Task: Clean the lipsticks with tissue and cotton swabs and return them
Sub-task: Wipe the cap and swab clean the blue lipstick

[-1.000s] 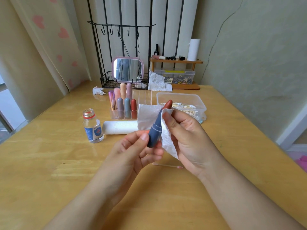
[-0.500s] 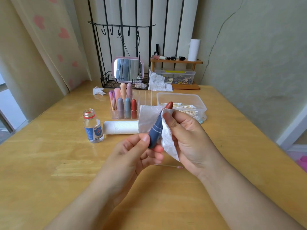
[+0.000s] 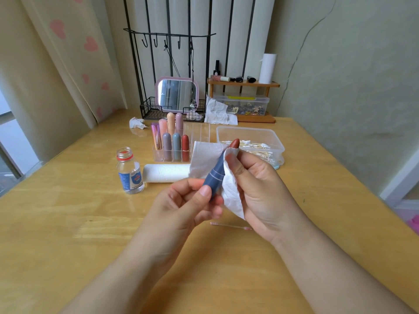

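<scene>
Blue lipstick tilted up-right, red tip exposed; my left hand pinches its base between thumb and curled fingers. My right hand curls round a white tissue, thumb pressing it on the tube's upper part. Used cotton swab lies on the wooden table just under my hands. Beyond: tissue roll, open bottle, lipstick organizer, swab box. Bare tabletop left and near; wall on the right.

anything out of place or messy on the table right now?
Some clutter. A used cotton swab with pinkish tips lies loose on the table below the hands. A crumpled tissue sits near the wire basket. The small bottle stands uncapped. Nothing spilled.
</scene>
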The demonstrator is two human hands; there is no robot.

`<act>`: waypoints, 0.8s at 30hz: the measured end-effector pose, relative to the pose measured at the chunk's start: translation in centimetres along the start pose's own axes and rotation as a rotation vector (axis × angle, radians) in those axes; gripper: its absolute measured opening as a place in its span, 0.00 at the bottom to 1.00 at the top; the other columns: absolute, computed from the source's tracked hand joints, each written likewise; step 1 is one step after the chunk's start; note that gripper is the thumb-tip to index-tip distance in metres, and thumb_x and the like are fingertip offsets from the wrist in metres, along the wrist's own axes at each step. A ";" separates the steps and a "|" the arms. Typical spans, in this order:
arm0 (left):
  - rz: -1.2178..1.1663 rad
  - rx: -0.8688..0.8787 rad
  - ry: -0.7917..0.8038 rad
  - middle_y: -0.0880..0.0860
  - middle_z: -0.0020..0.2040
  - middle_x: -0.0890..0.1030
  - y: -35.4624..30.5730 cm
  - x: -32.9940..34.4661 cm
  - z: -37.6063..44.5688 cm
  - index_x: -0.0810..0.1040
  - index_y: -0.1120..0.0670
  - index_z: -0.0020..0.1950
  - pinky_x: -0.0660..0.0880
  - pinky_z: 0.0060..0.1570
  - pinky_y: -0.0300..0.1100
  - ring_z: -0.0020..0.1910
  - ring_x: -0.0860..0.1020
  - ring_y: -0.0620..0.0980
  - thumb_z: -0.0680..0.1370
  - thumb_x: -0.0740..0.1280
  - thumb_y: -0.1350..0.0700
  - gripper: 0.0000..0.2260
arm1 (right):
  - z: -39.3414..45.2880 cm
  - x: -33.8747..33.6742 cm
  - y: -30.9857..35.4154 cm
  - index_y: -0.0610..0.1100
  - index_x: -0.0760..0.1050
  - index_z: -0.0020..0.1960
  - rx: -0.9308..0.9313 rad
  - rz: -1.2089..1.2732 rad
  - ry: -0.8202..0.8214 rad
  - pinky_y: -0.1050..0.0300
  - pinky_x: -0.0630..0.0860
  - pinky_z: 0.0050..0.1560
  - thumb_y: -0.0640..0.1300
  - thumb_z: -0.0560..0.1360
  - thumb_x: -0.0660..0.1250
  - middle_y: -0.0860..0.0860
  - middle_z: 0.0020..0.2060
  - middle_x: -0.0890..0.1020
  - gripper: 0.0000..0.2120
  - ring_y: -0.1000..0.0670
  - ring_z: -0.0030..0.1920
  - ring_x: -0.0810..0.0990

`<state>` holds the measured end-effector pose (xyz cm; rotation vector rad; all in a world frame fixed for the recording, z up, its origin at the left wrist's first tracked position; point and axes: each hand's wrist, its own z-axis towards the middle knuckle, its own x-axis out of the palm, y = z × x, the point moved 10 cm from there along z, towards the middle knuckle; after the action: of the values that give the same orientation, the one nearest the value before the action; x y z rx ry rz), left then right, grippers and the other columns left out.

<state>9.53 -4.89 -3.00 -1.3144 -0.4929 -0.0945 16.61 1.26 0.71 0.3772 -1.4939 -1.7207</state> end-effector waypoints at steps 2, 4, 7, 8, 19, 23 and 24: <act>-0.018 0.050 -0.008 0.58 0.37 0.82 -0.4 -0.2 0.1 0.81 0.53 0.41 0.78 0.40 0.41 0.35 0.80 0.52 0.59 0.81 0.52 0.15 | -0.1 0.2 -0.2 0.51 0.81 0.40 0.001 -0.025 0.007 0.52 0.70 0.35 0.55 0.66 0.70 0.41 0.38 0.76 0.09 0.38 0.39 0.74; -0.015 0.081 -0.028 0.56 0.39 0.83 -0.6 -0.4 0.1 0.82 0.49 0.38 0.79 0.41 0.41 0.36 0.81 0.51 0.53 0.83 0.48 0.18 | -0.1 0.4 -0.6 0.51 0.81 0.40 0.005 -0.037 0.013 0.55 0.71 0.37 0.55 0.66 0.69 0.46 0.38 0.79 0.09 0.43 0.43 0.75; 0.001 0.075 -0.062 0.56 0.39 0.83 -0.4 -0.7 0.2 0.80 0.53 0.40 0.79 0.41 0.41 0.36 0.81 0.51 0.59 0.80 0.57 0.14 | -0.1 0.0 -0.7 0.49 0.80 0.40 -0.001 -0.074 -0.032 0.56 0.71 0.37 0.53 0.67 0.68 0.54 0.31 0.79 0.09 0.50 0.37 0.76; -0.004 0.064 -0.076 0.57 0.38 0.82 -0.2 -0.8 0.3 0.79 0.57 0.43 0.79 0.41 0.40 0.35 0.80 0.50 0.63 0.76 0.60 0.11 | -0.2 -0.2 -0.5 0.47 0.79 0.41 -0.008 -0.103 -0.056 0.58 0.71 0.37 0.53 0.67 0.67 0.56 0.29 0.79 0.09 0.54 0.34 0.76; 0.004 0.051 -0.129 0.56 0.38 0.81 -0.6 -2.0 0.7 0.76 0.62 0.54 0.79 0.41 0.39 0.37 0.81 0.51 0.72 0.68 0.57 0.14 | 0.0 -4.0 3.2 0.47 0.80 0.36 -0.157 -0.659 -0.316 0.59 0.71 0.34 0.47 0.74 0.70 0.55 0.26 0.75 0.09 0.55 0.30 0.71; 0.236 0.113 -0.196 0.52 0.39 0.83 -1.1 -3.5 1.1 0.77 0.57 0.52 0.78 0.45 0.38 0.40 0.82 0.49 0.78 0.63 0.59 0.06 | 1.4 -3.7 6.4 0.44 0.79 0.36 -0.282 -1.135 -0.297 0.63 0.64 0.34 0.42 0.74 0.69 0.51 0.28 0.71 0.08 0.55 0.30 0.67; 0.340 0.131 -0.202 0.51 0.40 0.84 -1.2 -3.7 1.1 0.76 0.56 0.52 0.77 0.47 0.37 0.42 0.82 0.47 0.79 0.62 0.60 0.05 | 2.2 -3.4 5.9 0.43 0.79 0.37 -0.277 -1.259 -0.233 0.62 0.63 0.36 0.41 0.74 0.69 0.50 0.31 0.72 0.07 0.55 0.32 0.68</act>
<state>5.48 -4.90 -3.24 -1.2677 -0.4317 0.3505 19.42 5.42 5.82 1.1577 -1.1527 -2.9690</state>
